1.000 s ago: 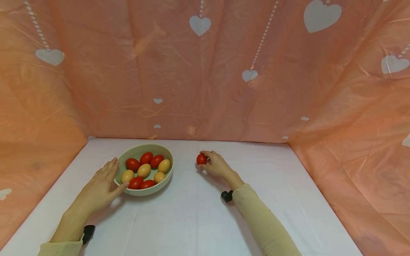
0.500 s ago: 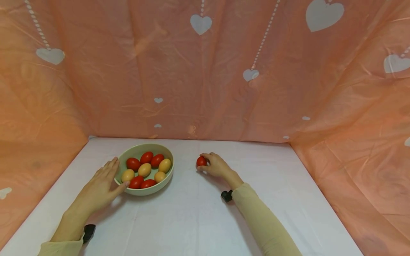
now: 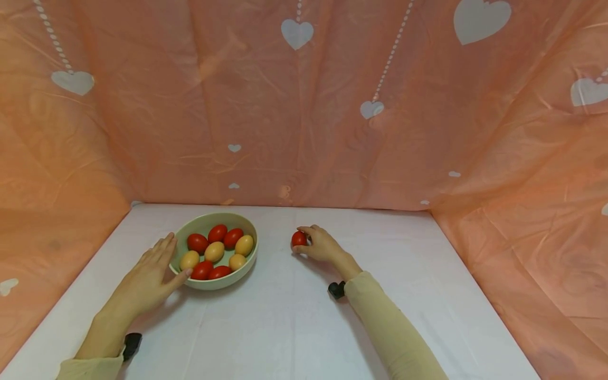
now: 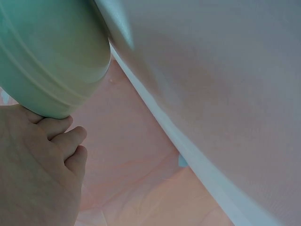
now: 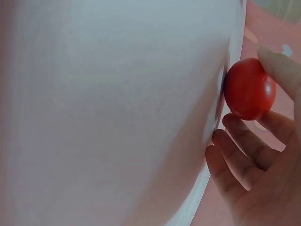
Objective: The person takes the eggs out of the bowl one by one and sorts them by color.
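My right hand (image 3: 324, 246) pinches a red egg (image 3: 299, 238) between thumb and fingers, low over the white tabletop. In the right wrist view the smooth, glossy egg (image 5: 250, 89) is near the cloth, the thumb above it and the other fingers loosely spread below. At the left stands a pale green bowl (image 3: 223, 218), upright. Several red eggs (image 3: 217, 233) and several tan-yellow eggs (image 3: 214, 252) lie in it. My left hand (image 3: 148, 279) rests against the bowl's left side, fingers nearly straight and thumb at the near rim. Its fingertips meet the outer wall (image 4: 56, 61) in the left wrist view.
A white cloth (image 3: 256, 338) covers the table. Orange-pink sheeting (image 3: 304, 132) with printed hearts rises behind it and along both sides. A small black device (image 3: 336, 290) sits at the right wrist and another black device (image 3: 132, 346) at the left.
My right hand has lowered slightly with the red egg, its fingers closing nearer around it. The left hand and the bowl have stayed in place.
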Demonstrator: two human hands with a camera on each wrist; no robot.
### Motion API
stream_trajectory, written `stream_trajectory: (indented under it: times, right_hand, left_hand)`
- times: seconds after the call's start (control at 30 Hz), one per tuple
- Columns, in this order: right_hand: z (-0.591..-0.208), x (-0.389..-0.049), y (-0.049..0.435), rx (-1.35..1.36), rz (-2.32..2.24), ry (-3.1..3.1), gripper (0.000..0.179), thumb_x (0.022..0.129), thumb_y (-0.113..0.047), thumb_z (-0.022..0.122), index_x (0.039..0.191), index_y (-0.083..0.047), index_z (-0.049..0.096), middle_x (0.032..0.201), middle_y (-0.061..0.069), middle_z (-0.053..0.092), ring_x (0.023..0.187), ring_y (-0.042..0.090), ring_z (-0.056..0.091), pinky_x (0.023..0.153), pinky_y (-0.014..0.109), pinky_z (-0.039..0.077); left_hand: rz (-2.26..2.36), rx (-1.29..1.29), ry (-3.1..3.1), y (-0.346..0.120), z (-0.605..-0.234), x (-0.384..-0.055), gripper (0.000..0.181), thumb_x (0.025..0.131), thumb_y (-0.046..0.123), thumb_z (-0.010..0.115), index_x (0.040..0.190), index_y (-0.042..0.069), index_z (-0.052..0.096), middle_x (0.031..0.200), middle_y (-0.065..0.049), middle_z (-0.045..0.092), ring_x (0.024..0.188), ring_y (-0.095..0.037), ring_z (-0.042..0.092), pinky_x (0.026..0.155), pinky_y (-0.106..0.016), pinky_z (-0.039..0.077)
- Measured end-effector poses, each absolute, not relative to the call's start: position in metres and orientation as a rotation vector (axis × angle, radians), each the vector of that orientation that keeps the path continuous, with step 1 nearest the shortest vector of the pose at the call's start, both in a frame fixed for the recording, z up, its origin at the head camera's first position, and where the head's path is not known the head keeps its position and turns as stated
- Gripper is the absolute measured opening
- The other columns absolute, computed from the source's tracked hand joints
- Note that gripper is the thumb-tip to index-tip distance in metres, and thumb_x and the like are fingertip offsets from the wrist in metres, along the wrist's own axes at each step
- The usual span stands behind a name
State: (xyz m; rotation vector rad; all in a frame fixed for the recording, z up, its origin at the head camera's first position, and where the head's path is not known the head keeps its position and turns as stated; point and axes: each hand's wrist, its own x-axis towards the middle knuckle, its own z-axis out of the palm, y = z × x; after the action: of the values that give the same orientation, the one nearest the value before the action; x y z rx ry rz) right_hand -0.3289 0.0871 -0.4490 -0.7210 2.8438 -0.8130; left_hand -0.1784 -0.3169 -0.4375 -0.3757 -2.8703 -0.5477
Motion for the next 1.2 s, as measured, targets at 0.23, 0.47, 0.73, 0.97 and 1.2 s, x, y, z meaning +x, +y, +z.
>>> stream_trajectory:
  times: [0.23,0.47,0.73,0.97,1.2]
  right_hand:
    - [-0.449,-0.328,0.088,-0.73,-0.829,2.834,0.069,0.092,-0.037,0.079,0.15,-0.008,0.055,0.129,0.015,0.062,0.118,0.03,0.06,0.105,0.048,0.051]
    - [-0.448,-0.327,0.088,-0.733,-0.856,2.815,0.069,0.093,-0.035,0.079,0.15,-0.007,0.054,0.131,0.016,0.062,0.122,0.032,0.06,0.108,0.051,0.049]
    - [-0.449,-0.328,0.087,-0.73,-0.868,2.809,0.07,0.093,-0.036,0.079,0.152,-0.008,0.053,0.136,0.014,0.061,0.127,0.031,0.059,0.11,0.052,0.048]
    - [-0.446,-0.327,0.084,-0.762,-0.871,2.813,0.068,0.095,-0.038,0.075,0.153,-0.01,0.052,0.143,0.013,0.057,0.126,0.03,0.059,0.111,0.05,0.049]
    - [-0.436,-0.325,0.072,-0.882,-0.934,2.815,0.068,0.095,-0.035,0.077,0.152,-0.007,0.052,0.146,0.013,0.056,0.125,0.031,0.06,0.108,0.048,0.051]
  left_hand:
    - [-0.55,-0.373,-2.867,-0.317,-0.437,-0.178,0.092,0.103,0.049,0.06,0.158,-0.015,0.022,0.165,-0.036,0.02,0.152,-0.054,0.022,0.126,-0.064,0.013]
    - [-0.546,-0.373,-2.864,-0.317,-0.438,-0.178,0.092,0.103,0.049,0.06,0.158,-0.014,0.022,0.166,-0.035,0.02,0.152,-0.054,0.022,0.126,-0.063,0.013]
    - [-0.555,-0.356,-2.889,-0.317,-0.436,-0.179,0.093,0.103,0.05,0.06,0.159,-0.014,0.021,0.166,-0.035,0.019,0.152,-0.054,0.021,0.126,-0.063,0.012]
    - [-0.553,-0.363,-2.883,-0.318,-0.438,-0.179,0.093,0.103,0.05,0.06,0.159,-0.014,0.021,0.166,-0.035,0.019,0.152,-0.054,0.021,0.127,-0.062,0.011]
    - [-0.554,-0.366,-2.872,-0.318,-0.437,-0.179,0.092,0.103,0.049,0.06,0.158,-0.014,0.022,0.166,-0.035,0.019,0.152,-0.054,0.021,0.126,-0.063,0.013]
